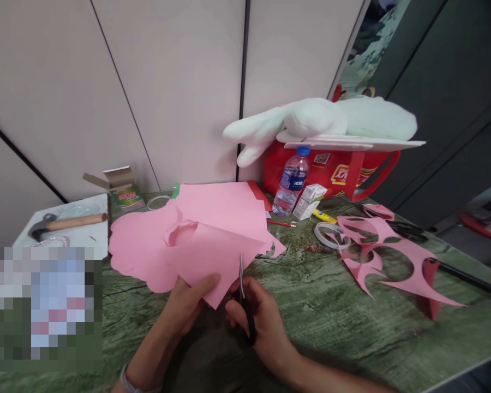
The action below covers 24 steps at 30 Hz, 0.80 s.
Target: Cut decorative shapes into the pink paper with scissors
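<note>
My left hand (194,303) pinches the lower edge of a pink paper sheet (221,256), thumb on top and fingers hidden beneath. A pair of scissors (247,311) with black handles is gripped in my right hand (265,316). Its blades point away from me at the sheet's right lower edge, one blade lying over the paper. The sheet has a curled, torn-looking opening near its left side. Under and beyond it lie a scalloped pink paper shape (135,245) and a flat stack of pink paper (225,202).
Pink paper offcuts (409,262) and a tape roll (331,236) lie to the right. At the back stand a water bottle (292,180), a small carton (310,201) and a red bag (331,169) under a white plush (323,120). A hammer (69,222) rests on a white board at left.
</note>
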Motion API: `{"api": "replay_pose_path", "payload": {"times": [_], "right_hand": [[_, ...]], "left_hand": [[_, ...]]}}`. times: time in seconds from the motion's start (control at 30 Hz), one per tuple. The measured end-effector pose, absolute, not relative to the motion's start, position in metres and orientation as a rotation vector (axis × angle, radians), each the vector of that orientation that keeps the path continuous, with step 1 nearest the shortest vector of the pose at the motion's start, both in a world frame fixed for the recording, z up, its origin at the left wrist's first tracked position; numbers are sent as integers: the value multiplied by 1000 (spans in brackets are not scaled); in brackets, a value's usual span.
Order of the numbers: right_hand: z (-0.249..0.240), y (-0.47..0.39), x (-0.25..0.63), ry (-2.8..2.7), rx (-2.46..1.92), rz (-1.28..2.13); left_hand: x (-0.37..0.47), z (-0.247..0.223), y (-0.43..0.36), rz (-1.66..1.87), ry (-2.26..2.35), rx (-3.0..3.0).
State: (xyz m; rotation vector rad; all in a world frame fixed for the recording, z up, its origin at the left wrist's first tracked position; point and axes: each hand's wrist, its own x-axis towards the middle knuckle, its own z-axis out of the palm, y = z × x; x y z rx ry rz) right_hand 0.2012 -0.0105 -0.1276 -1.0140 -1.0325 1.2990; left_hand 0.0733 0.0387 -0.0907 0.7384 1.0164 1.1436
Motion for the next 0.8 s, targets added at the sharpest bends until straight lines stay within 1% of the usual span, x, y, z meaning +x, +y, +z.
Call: {"api": "replay_pose_path", "payload": {"times": [0.1,0.27,0.43,0.57,0.8], "right_hand": [[-131,-12,199,-1033,-1019,1289],[-133,-9,197,-1003,-1001,1422],[-129,-7,198,-1050,-1038,1387],[-125,-7,200,-1055,-1045,1351],[-125,-5,203,-1050,-1048,1359]], "left_hand": [[69,-89,40,1098,987,739],[63,-93,48,1058,973,735],[64,-100,49,1022,994,734],[70,-99,45,962,906,797],[74,-96,44,1027,902,731]]}}
